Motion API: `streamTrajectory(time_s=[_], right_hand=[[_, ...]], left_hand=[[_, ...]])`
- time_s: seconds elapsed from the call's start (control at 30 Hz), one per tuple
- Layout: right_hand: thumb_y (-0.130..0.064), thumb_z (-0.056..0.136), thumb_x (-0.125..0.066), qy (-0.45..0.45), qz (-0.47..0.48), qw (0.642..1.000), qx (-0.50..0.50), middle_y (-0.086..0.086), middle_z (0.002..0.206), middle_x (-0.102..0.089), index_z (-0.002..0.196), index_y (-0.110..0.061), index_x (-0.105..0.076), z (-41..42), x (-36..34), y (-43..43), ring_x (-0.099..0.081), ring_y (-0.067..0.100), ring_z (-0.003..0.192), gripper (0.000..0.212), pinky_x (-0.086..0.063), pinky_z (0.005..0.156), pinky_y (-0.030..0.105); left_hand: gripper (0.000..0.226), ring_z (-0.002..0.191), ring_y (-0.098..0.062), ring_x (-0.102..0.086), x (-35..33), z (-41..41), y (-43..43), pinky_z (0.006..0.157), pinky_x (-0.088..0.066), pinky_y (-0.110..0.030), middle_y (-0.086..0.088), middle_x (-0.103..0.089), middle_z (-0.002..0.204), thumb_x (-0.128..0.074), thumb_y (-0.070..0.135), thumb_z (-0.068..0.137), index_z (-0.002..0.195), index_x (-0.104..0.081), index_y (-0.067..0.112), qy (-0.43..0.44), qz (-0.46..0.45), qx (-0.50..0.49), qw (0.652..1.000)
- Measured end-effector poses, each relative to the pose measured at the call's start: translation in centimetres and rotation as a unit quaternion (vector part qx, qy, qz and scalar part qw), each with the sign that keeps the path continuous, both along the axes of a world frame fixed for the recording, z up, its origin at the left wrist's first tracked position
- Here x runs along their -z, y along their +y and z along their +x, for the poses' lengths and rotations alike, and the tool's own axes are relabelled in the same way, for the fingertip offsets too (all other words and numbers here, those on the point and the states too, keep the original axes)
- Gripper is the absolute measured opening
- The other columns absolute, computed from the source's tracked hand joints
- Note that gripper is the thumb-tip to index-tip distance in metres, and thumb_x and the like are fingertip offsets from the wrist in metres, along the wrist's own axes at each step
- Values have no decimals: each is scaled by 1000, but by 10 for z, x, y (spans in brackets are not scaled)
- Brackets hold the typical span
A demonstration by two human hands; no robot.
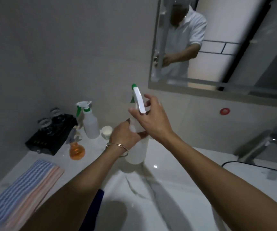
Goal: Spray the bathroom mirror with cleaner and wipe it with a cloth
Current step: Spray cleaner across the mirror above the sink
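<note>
We hold the spray bottle (137, 152) upright near the countertop's (171, 157) back edge, below the mirror (218, 47).
Our left hand (126, 135) grips the bottle's body, long axis near vertical, nozzle toward the wall left of the mirror's lower corner. Our right hand (152, 117) spreads its fingers round the sprayer neck; we cannot tell whether it clasps. The mirror lies up and right, nearer the right hand, so we judge the nozzle must turn rightward. The striped cloth (22, 189) lies at the front left corner.
</note>
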State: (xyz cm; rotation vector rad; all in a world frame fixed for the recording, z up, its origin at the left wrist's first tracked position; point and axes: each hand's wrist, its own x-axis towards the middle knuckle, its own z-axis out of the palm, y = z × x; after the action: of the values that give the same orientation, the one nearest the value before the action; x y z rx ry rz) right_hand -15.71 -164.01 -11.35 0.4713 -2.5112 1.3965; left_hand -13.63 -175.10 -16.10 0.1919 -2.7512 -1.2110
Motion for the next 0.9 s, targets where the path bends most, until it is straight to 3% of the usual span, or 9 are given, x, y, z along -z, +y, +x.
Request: streamTrajectory(time_s=[0.13,0.23,0.4,0.53,0.6,0.67,0.73,0.83,0.9], right_hand=[[-42,75,-74,27,-92,995,-42,-6,97,-48,103,-27,-48,1,-40,45,-48,-1,84,41,-40,73,20],[-24,77,-71,57,-127,989,-56,-4,91,-56,106,-24,-53,-4,-76,78,-53,5,79,34,-42,70,20],[-14,69,-63,135,-114,984,-25,-10,58,-48,65,-29,-43,-9,-132,107,-46,3,53,26,-38,51,19],[-23,66,-58,154,-144,977,-12,3,67,-66,77,-17,-56,-15,-191,118,-66,23,68,12,-55,67,48],[-23,69,-59,190,-157,969,-10,3,64,-67,78,-14,-58,-18,-224,125,-67,21,63,12,-55,61,46],[-23,67,-58,227,-161,960,-3,-6,54,-63,71,-16,-56,-17,-257,132,-64,12,52,9,-50,51,34],[-22,66,-56,256,-164,953,-2,-11,50,-58,69,-18,-54,-17,-286,137,-62,9,49,6,-48,49,30],[-18,73,-58,297,-136,945,-3,-10,52,-56,71,-20,-54,-15,-323,140,-58,1,47,5,-45,45,24],[-20,74,-58,312,-123,942,-2,-6,60,-57,76,-17,-54,-14,-347,140,-63,7,52,5,-53,48,31]], left_hand=[[59,88,-27,-63,-60,-8,57,69,-46,-28,-4,-67,105,-47,58,60,112,-55,31,52,-110,65,990],[62,86,-26,-64,-99,-11,88,68,-47,-27,-5,-69,100,-50,61,57,109,-57,27,82,-121,94,985],[70,102,-24,-62,-154,-10,122,83,-49,-32,-4,-66,114,-54,63,60,120,-56,28,132,-138,138,972],[68,85,-13,-64,-211,-13,126,71,-52,-28,1,-67,99,-62,64,61,117,-52,27,148,-110,156,970],[71,78,0,-58,-247,-14,121,63,-43,-13,6,-64,102,-64,63,71,127,-41,26,125,-169,204,956],[78,106,-7,-52,-283,-12,110,82,-36,-9,4,-52,132,-58,64,77,139,-32,25,116,-233,230,938],[81,130,-15,-39,-318,-10,97,98,-28,-21,2,-36,147,-50,65,79,145,-26,25,148,-280,206,926],[67,128,-20,-41,-362,-9,80,102,-36,-36,-3,-40,144,-41,62,86,144,-30,28,237,-354,101,899],[61,127,-20,-42,-385,-7,71,102,-39,-39,-2,-41,143,-39,58,90,142,-33,27,280,-377,40,882]])
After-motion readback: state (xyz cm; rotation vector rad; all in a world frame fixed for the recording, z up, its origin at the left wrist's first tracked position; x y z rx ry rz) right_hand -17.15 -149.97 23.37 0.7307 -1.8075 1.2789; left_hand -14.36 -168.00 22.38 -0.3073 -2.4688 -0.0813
